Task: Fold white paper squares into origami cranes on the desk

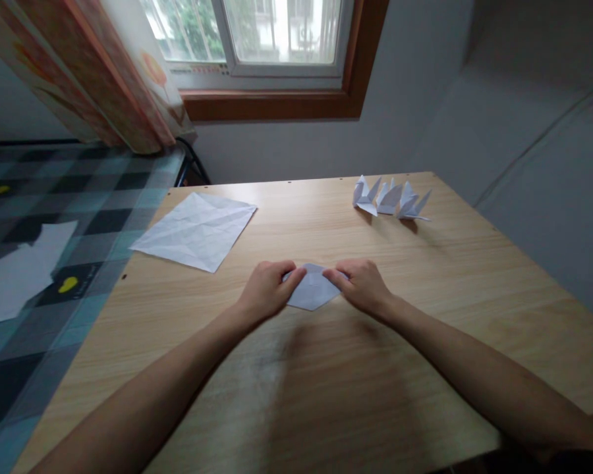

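A small folded white paper [312,291] lies on the wooden table [326,382] in front of me. My left hand [265,289] pinches its left edge with curled fingers. My right hand [363,284] pinches its right edge the same way. The paper's lower point shows between both hands; its upper corners are partly covered by my fingers.
A creased, unfolded white sheet [196,230] lies at the table's far left. Several folded paper cranes [391,199] stand at the far right. A bed with a checked cover [39,224] and loose white papers [20,273] adjoins the table's left side. A window [257,39] is ahead.
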The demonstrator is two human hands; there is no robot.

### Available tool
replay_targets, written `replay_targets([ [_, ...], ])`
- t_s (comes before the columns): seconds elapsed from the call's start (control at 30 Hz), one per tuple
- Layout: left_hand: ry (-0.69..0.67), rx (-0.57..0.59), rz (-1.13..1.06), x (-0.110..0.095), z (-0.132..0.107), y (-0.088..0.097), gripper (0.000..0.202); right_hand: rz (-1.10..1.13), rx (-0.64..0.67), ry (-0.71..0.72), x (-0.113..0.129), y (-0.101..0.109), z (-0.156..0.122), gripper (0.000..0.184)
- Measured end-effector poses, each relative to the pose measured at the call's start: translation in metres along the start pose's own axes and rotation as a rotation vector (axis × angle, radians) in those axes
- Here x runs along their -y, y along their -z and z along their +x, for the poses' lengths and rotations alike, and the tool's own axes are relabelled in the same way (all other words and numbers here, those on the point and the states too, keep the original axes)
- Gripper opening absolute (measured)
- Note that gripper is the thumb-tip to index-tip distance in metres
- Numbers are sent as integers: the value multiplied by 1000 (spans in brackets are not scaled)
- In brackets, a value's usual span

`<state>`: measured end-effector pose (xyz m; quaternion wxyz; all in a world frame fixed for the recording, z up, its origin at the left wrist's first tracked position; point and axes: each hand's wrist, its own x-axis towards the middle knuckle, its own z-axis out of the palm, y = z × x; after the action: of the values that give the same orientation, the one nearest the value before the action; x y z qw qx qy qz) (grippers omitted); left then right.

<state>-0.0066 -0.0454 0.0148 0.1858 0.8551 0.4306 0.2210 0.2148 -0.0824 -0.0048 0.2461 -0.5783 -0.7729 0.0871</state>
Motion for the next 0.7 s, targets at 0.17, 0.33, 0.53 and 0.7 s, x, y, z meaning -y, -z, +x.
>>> replay_targets([
  [0.17,-286,-158,400,7,-2,-3,25,-293,51,-70,1,1,4,33],
  [0.33,-681,-30,322,8,-4,-5,22,-390,-101,48,-3,2,4,20],
  [0.53,-650,32,274,8,-3,-8,24,-156,-120,441,-5,-3,0,20],
  [0.7,-589,19,248,11,-2,-7,24,-1,0,461,-9,-9,-1,22],
])
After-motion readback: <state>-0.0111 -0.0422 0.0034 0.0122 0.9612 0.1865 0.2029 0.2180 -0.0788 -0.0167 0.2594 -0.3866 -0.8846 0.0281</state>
